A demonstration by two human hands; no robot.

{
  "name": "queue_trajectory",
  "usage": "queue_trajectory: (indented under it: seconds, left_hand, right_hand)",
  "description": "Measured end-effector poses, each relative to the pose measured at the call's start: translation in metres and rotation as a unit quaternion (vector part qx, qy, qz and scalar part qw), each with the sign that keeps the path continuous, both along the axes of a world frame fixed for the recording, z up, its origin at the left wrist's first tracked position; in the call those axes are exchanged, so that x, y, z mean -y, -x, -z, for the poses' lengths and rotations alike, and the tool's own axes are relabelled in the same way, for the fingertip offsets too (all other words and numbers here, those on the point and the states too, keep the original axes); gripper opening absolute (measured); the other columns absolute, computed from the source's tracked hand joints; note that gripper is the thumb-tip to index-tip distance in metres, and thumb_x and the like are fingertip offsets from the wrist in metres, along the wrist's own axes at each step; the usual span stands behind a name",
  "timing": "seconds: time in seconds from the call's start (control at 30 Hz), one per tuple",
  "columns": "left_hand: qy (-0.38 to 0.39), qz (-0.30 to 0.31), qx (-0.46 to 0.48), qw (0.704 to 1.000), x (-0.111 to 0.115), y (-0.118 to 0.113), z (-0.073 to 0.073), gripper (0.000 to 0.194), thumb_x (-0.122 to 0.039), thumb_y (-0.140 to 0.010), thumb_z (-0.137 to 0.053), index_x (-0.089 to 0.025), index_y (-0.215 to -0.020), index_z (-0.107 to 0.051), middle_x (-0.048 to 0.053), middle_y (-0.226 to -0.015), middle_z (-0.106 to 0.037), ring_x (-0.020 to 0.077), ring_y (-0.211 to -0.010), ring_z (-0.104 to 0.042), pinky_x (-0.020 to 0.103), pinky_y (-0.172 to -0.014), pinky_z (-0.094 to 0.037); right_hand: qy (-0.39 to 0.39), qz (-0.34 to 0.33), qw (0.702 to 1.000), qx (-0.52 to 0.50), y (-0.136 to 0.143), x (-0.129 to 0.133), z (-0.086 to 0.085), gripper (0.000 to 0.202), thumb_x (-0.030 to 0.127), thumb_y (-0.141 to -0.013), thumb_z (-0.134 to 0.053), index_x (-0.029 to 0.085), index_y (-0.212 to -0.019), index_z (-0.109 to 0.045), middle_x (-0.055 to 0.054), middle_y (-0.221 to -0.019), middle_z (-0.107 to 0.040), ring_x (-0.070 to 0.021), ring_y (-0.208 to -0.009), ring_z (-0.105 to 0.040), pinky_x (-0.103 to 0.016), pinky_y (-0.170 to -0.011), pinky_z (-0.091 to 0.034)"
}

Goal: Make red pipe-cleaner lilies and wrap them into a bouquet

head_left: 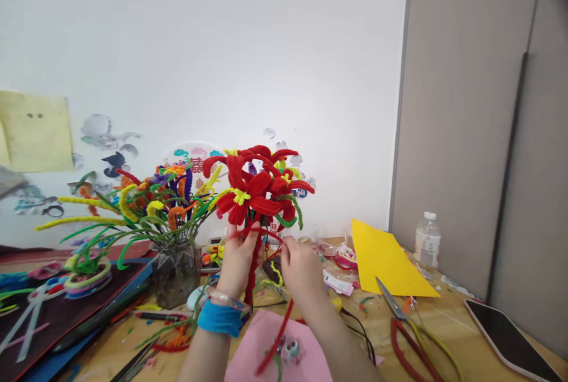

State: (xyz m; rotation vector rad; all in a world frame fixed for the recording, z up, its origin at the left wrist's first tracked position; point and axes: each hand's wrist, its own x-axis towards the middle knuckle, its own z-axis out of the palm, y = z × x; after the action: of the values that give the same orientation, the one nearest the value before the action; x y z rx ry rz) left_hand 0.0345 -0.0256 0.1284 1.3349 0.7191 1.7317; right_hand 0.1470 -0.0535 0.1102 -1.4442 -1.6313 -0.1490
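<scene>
My left hand (240, 255) is closed around the stems of a bouquet of red pipe-cleaner flowers (254, 188) with yellow centres and green leaves, held upright above the table. My right hand (302, 264), just to its right, pinches a red pipe cleaner (284, 323). One part of that strand runs across the stems at my left hand, and a loose end hangs below my right hand over a pink sheet (257, 349). A blue band circles my left wrist.
A glass jar (176, 272) of colourful pipe-cleaner flowers stands left. Scissors (399, 317), a yellow sheet (390, 261), a phone (510, 337) and a bottle (428, 240) are on the right. Black-bladed scissors or tweezers (133, 364) lie front left. A white wall is behind.
</scene>
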Motion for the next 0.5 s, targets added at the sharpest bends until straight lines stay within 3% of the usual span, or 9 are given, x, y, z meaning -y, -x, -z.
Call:
queue_trajectory:
  seconds: [0.07,0.17,0.27,0.37,0.43,0.5]
  left_hand:
    - [0.002,-0.016,-0.005,1.0,-0.002,-0.003,0.003,0.034,-0.041,-0.07,-0.062,-0.023,-0.088,-0.04,-0.012,-0.043,-0.044,0.0076,-0.032,-0.039,0.017,-0.03,-0.03]
    - [0.004,-0.031,-0.01,0.999,-0.006,-0.007,0.008,0.031,-0.042,-0.071,-0.06,-0.023,-0.084,-0.041,-0.012,-0.044,-0.043,0.0072,-0.032,-0.038,0.017,-0.03,-0.028]
    - [0.002,-0.039,-0.02,0.999,-0.009,-0.011,0.012,0.032,-0.04,-0.071,-0.06,-0.023,-0.09,-0.043,-0.011,-0.05,-0.047,0.008,-0.034,-0.041,0.018,-0.033,-0.031]
    - [-0.041,-0.086,-0.059,0.994,-0.012,-0.014,0.012,0.031,-0.034,-0.071,-0.061,-0.021,-0.096,-0.046,-0.003,-0.073,-0.059,0.0116,-0.054,-0.055,0.023,-0.051,-0.044]
    - [-0.076,-0.109,-0.085,0.988,-0.013,-0.015,0.012,0.029,-0.031,-0.071,-0.061,-0.02,-0.095,-0.049,0.002,-0.087,-0.062,0.0152,-0.072,-0.059,0.027,-0.066,-0.046]
    - [-0.089,-0.107,-0.094,0.986,-0.014,-0.015,0.013,0.029,-0.03,-0.071,-0.061,-0.019,-0.096,-0.05,0.004,-0.09,-0.063,0.0176,-0.078,-0.059,0.029,-0.072,-0.045]
  right_hand:
    - [0.018,0.041,0.997,0.065,0.007,0.005,0.0,0.018,0.011,-0.08,-0.043,0.015,-0.08,-0.06,-0.011,-0.074,-0.064,-0.0232,-0.07,-0.061,-0.028,-0.059,-0.041]
    - [0.029,0.049,0.995,0.081,0.013,0.006,0.001,0.019,0.006,-0.077,-0.045,0.014,-0.086,-0.059,-0.012,-0.077,-0.065,-0.0246,-0.073,-0.063,-0.03,-0.061,-0.044]
    - [-0.027,0.068,0.994,0.085,0.017,0.003,0.004,0.03,0.004,-0.077,-0.045,0.014,-0.104,-0.054,-0.013,-0.082,-0.065,-0.0251,-0.077,-0.062,-0.031,-0.062,-0.046]
    - [-0.09,0.072,0.988,0.104,0.021,-0.002,0.009,0.028,0.006,-0.081,-0.044,0.014,-0.106,-0.053,-0.012,-0.082,-0.065,-0.0242,-0.077,-0.062,-0.031,-0.063,-0.047]
    - [-0.121,0.048,0.984,0.118,0.024,-0.006,0.014,0.027,0.008,-0.084,-0.041,0.014,-0.107,-0.053,-0.011,-0.08,-0.065,-0.0228,-0.074,-0.062,-0.03,-0.062,-0.048]
    - [-0.145,0.013,0.982,0.124,0.025,-0.009,0.018,0.027,0.011,-0.087,-0.039,0.013,-0.11,-0.053,-0.01,-0.078,-0.065,-0.0217,-0.071,-0.062,-0.029,-0.061,-0.048]
